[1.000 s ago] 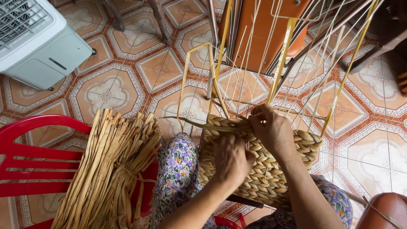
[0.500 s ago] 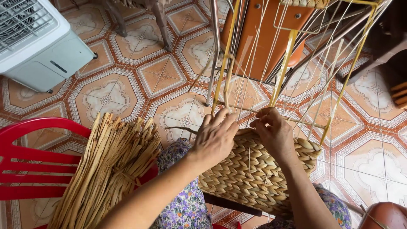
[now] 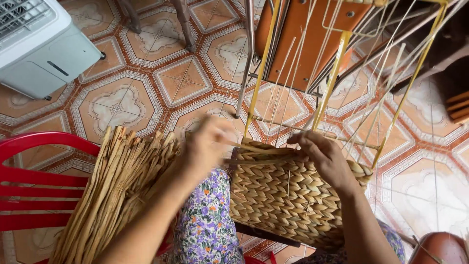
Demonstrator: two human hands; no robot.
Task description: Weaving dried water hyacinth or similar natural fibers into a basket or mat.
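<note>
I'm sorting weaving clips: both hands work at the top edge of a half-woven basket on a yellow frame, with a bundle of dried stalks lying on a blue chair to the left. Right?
Nearly. The head view shows the chair is red, not blue. The rest holds: the left hand and right hand work at the top edge of the basket on its yellow frame, stalks to the left.

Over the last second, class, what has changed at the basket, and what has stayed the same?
The left hand lifted off the woven basket and swung left, pulling a straw strand along the rim. The right hand stayed on the rim. The bundle of straw on the red chair did not move.
</note>
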